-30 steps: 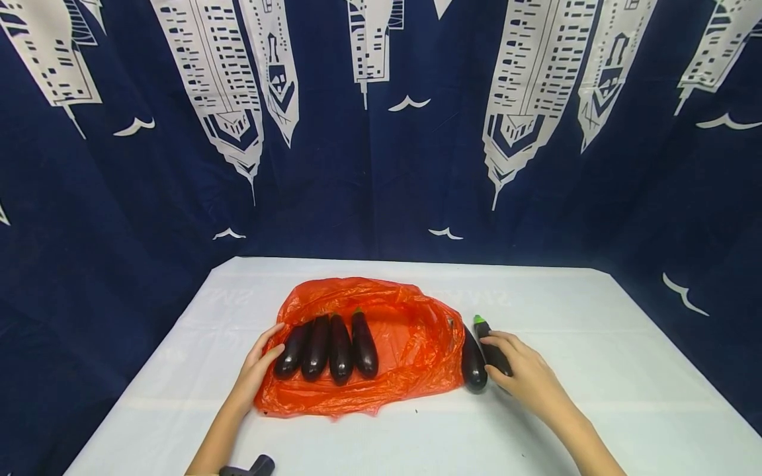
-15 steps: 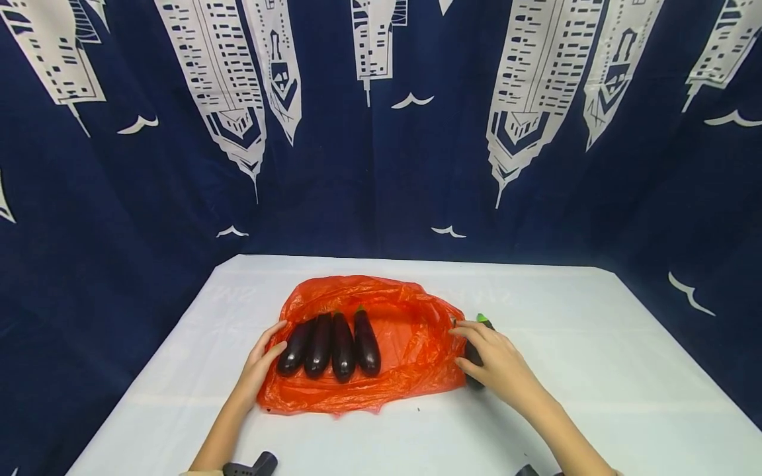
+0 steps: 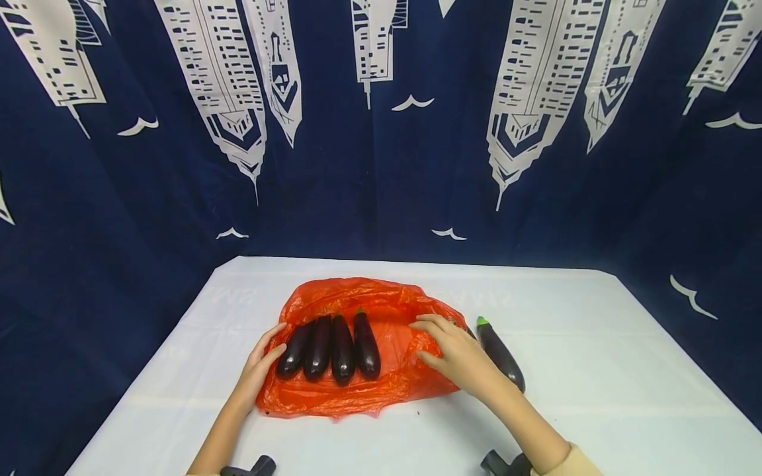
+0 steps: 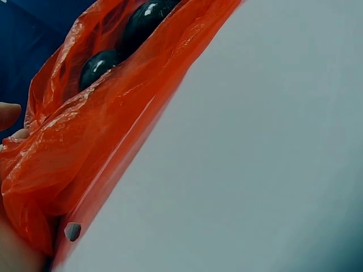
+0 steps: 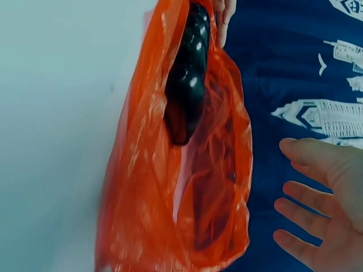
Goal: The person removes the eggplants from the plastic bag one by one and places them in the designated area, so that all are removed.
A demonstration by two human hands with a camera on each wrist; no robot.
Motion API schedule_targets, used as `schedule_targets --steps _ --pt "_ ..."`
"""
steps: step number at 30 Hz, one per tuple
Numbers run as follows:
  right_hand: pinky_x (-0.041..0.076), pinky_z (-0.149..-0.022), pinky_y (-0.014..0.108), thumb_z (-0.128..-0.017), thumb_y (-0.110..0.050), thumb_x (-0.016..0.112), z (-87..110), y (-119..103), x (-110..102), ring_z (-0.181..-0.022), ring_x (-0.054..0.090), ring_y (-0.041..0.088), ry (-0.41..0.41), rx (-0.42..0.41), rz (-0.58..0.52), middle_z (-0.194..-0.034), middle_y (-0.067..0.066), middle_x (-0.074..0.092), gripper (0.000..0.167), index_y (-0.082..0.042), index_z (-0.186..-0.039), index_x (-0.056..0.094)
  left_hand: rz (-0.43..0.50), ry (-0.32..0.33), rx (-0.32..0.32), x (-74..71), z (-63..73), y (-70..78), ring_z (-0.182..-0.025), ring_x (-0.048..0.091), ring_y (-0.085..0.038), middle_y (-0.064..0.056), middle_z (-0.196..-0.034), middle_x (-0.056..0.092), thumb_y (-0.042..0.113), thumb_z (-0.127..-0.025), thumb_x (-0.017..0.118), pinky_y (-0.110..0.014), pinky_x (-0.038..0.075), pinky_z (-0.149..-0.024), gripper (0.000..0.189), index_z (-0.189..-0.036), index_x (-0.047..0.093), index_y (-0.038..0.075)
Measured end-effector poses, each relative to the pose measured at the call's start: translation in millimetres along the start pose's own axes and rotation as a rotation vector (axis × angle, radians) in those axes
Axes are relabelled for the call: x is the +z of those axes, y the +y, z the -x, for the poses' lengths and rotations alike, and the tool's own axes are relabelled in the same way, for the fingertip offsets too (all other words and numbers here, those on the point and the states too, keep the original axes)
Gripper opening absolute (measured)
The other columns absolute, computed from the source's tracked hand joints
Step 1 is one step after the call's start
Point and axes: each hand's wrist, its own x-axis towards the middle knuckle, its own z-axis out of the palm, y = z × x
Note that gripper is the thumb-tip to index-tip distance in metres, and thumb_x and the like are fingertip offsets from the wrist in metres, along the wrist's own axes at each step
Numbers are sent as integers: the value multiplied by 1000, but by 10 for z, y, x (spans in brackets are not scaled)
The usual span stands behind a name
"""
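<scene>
A crumpled red plastic bag (image 3: pixel 357 400) lies with its mouth spread on the table. Several dark eggplants (image 3: pixel 342 350) rest side by side in its left half. My left hand (image 3: pixel 256 367) touches the bag's left edge, fingers and thumb extended and apart. Over the bag's right part hovers my right hand (image 3: pixel 458 357), fingers spread with nothing between them, as the right wrist view also shows (image 5: pixel 323 198). Just right of the bag lies a loose eggplant (image 3: pixel 501 357) with a green stem end. Another eggplant (image 3: pixel 471 332) beside the bag is mostly hidden by the right hand.
The white table (image 3: pixel 595 370) carries the bag and eggplants. Behind it hangs a dark blue curtain (image 3: pixel 381 185) printed with white buildings and birds. Dark wrist-worn devices (image 3: pixel 506 465) show at the bottom edge.
My right hand has moved left, from the loose eggplants to over the bag's right side, uncovering the outer eggplant. My left hand stays at the bag's left edge.
</scene>
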Motion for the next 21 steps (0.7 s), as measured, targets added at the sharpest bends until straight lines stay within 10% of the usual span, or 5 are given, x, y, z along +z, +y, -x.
schedule_targets --steps 21 --pt "46 -90 50 -82 -29 66 -374 -363 411 -122 46 23 -129 -14 -133 -136 3 43 51 -20 -130 48 -9 2 3 0 -2 13 -135 21 -24 -7 -148 25 25 -94 45 -56 13 -111 46 -138 34 17"
